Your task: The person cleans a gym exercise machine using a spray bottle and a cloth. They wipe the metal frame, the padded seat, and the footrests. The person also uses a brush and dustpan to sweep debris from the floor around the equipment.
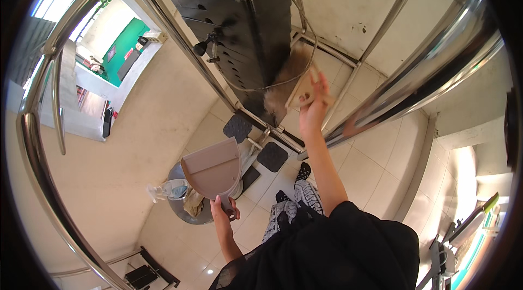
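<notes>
My left hand (224,209) grips the short handle of a brownish-pink plastic dustpan (214,167), held up above the floor at the centre left. In my right hand (314,106) is a cream-coloured hand brush (304,91); its brown bristles are blurred and lie against or close beside the side of a black weight stack (241,32) of a gym machine. A thin cable (282,84) hangs in a loop around the stack and passes by the brush. Whether the bristles touch the stack cannot be told.
Chrome frame tubes (392,81) run on both sides. Black foot pads (273,156) sit low before my feet. A round stool or table (196,219) at the left bears a clear spray bottle (173,189) and a brown cloth (193,203). More gym equipment (445,257) stands at the lower right.
</notes>
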Demonstrator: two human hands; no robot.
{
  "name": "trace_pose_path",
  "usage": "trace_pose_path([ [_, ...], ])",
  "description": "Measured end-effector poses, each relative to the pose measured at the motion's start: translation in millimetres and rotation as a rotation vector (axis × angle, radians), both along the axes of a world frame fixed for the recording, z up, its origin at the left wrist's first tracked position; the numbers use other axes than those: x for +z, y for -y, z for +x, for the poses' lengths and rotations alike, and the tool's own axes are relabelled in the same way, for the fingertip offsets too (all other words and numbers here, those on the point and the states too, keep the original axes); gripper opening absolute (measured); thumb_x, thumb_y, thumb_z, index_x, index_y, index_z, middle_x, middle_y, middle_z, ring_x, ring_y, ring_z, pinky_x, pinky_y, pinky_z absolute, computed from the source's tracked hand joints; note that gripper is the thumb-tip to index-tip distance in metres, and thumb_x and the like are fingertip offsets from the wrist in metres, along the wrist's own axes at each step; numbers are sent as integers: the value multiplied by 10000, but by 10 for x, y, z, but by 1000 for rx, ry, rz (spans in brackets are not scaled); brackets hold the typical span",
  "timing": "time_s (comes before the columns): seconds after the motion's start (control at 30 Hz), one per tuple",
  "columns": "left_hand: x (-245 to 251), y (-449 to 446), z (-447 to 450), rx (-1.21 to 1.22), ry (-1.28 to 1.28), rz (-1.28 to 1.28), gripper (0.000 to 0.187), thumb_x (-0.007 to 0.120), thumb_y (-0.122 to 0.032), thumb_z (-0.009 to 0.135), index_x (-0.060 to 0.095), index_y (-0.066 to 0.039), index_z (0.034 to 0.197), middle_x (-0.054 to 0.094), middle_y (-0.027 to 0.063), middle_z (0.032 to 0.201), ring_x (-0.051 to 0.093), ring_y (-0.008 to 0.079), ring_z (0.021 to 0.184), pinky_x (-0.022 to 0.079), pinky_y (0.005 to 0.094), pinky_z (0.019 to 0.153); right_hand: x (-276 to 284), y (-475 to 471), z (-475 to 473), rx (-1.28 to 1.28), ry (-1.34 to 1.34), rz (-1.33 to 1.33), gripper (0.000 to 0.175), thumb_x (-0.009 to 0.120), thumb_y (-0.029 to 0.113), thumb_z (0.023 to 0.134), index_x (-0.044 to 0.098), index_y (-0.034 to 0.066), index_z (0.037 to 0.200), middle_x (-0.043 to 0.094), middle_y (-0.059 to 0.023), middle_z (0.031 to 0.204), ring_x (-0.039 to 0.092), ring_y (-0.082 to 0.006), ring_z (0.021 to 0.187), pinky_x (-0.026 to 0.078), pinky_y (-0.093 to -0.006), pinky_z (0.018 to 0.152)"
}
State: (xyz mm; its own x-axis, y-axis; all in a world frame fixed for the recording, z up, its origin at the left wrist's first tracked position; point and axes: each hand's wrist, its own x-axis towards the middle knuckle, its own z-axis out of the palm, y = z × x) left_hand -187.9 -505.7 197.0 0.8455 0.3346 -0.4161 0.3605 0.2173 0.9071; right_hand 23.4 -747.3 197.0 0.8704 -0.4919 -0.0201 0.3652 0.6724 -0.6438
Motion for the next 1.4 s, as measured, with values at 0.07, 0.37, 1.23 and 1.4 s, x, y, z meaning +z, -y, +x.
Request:
trace_pose_path([
  [0.07, -10, 15, -18, -1, -16, -2, 373, 346, -412, 929, 443, -60, 1005, 479, 37, 597, 434, 135, 351, 290, 214, 309, 307, 60, 28, 37, 206, 153, 394, 487, 226, 959, 394, 155, 1335, 526, -32, 1258, 560, -95, 899, 447, -209, 623],
  [0.37, 47, 16, 6, -42, -34, 38, 368, 351, -408, 922, 432, -61, 1010, 482, 44, 589, 445, 141, 353, 286, 225, 301, -1635, -84, 289, -68, -75, 563, 389, 429, 112, 962, 385, 203, 1338, 482, -52, 1264, 542, -147, 1008, 509, -241, 643],
  [1.23, 112, -161, -8, 87, 152, -90, 403, 372, -423, 926, 494, -39, 900, 477, 37, 609, 432, 129, 390, 323, 233, 335, 2594, -156, -110, -395, 697, -960, 177, 521, 113, 929, 640, 13, 1013, 664, -67, 1009, 651, -125, 779, 499, -228, 503],
  [1.4, 147, -63, 7, -19, 187, -141, 326, 362, -363, 936, 424, -48, 991, 490, 59, 618, 440, 150, 378, 344, 248, 335, 3172, -588, 658, -828, 869, -1357, 117, 599, 11, 805, 624, 28, 918, 647, -134, 777, 647, -256, 636, 539, -347, 562],
])
